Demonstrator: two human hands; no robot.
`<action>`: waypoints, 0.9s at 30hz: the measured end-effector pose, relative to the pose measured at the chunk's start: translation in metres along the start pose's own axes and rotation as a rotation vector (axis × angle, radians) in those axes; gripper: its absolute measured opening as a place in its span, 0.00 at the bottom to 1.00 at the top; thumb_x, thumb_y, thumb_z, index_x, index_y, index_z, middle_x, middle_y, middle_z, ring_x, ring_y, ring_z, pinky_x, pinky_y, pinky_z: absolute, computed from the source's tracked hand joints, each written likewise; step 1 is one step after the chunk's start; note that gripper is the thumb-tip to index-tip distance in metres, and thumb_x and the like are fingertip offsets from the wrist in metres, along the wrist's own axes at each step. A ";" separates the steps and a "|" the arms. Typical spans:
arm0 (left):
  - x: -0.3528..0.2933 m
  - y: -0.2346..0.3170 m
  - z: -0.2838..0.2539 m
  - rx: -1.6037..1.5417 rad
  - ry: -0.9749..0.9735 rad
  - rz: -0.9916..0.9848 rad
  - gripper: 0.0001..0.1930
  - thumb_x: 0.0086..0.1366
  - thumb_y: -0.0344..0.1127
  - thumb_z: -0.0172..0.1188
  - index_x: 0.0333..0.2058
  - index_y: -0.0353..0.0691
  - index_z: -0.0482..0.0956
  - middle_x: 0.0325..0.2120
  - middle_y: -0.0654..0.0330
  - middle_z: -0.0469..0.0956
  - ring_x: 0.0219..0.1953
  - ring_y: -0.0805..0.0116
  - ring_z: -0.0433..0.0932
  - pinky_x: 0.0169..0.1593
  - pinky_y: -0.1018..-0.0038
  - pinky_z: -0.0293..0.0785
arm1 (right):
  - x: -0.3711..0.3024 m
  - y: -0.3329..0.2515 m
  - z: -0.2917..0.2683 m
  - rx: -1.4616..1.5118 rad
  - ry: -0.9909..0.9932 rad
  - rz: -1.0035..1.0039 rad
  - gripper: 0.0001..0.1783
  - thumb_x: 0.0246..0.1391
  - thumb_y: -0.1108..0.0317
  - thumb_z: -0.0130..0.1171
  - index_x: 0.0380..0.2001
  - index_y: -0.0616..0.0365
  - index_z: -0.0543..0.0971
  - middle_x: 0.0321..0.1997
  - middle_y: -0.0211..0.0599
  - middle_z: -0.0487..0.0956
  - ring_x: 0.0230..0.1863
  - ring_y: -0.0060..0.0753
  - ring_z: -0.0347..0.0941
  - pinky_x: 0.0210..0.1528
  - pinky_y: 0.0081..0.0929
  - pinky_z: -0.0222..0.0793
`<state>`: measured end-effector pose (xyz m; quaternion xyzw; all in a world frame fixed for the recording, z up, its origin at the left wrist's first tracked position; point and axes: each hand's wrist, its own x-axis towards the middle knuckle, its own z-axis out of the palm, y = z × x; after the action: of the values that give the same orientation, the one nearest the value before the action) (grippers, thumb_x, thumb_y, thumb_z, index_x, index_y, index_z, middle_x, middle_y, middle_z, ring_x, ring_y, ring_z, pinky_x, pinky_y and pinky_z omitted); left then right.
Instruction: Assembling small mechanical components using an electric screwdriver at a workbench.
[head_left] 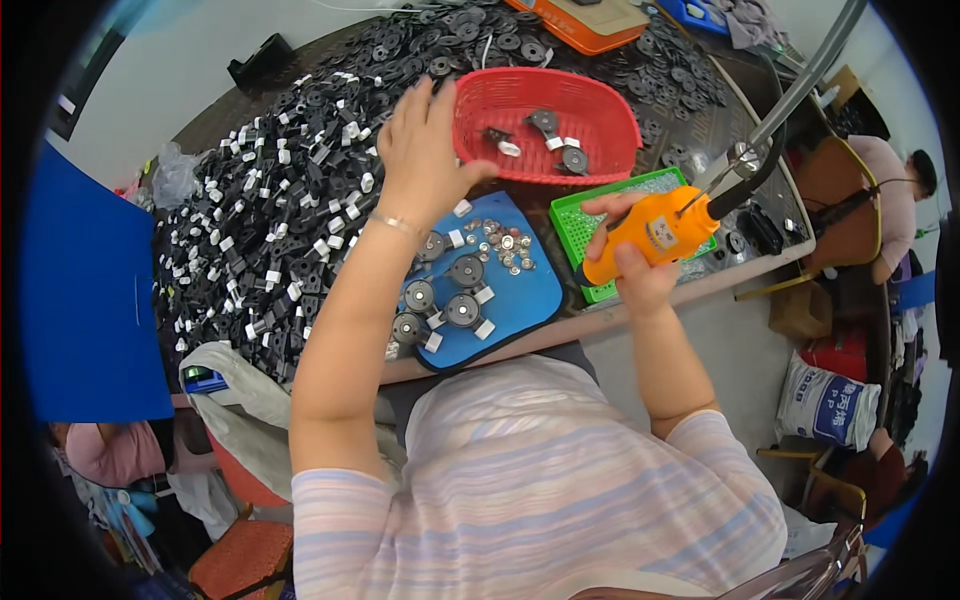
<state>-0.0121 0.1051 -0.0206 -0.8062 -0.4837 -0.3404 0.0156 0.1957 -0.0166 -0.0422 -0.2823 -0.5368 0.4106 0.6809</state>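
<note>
From where I stand, the person's left hand (425,150) is spread, fingers apart and holding nothing I can make out, at the left end of a red basket (612,122); whether it touches the rim, I can't tell. Inside the basket lie a few black wheels (575,160) with white tabs. The right hand (635,255) is wrapped round an orange driver (657,230), tilted above a green tray (572,228) of small bits. On the blue mat (510,320), nearest the person, more wheels sit beside loose metal caps (508,243). A great heap of black-and-white parts (290,200) (quite a mountain) covers the table's left side.
</note>
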 end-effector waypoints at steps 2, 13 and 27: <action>-0.022 -0.010 -0.007 -0.092 -0.247 -0.034 0.32 0.36 0.43 0.73 0.44 0.43 0.74 0.55 0.50 0.62 0.60 0.53 0.56 0.59 0.56 0.51 | -0.003 0.006 -0.004 0.004 0.006 0.029 0.24 0.47 0.62 0.63 0.42 0.64 0.68 0.41 0.52 0.74 0.26 0.28 0.73 0.28 0.22 0.70; -0.097 0.020 -0.010 0.132 -0.511 -0.182 0.32 0.32 0.53 0.73 0.35 0.40 0.79 0.58 0.49 0.58 0.63 0.52 0.49 0.60 0.42 0.38 | 0.006 -0.006 0.004 0.184 -0.067 0.080 0.22 0.44 0.71 0.62 0.43 0.63 0.68 0.35 0.44 0.75 0.28 0.25 0.73 0.31 0.21 0.70; -0.087 0.046 -0.002 0.171 -0.562 -0.147 0.29 0.30 0.46 0.73 0.31 0.34 0.76 0.62 0.49 0.51 0.66 0.53 0.43 0.60 0.39 0.34 | 0.013 -0.025 -0.032 0.118 0.173 -0.199 0.21 0.48 0.75 0.57 0.46 0.64 0.67 0.35 0.42 0.72 0.25 0.28 0.71 0.29 0.22 0.68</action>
<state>-0.0032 0.0135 -0.0539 -0.8274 -0.5530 -0.0625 -0.0758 0.2342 -0.0164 -0.0241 -0.2214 -0.4764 0.3458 0.7775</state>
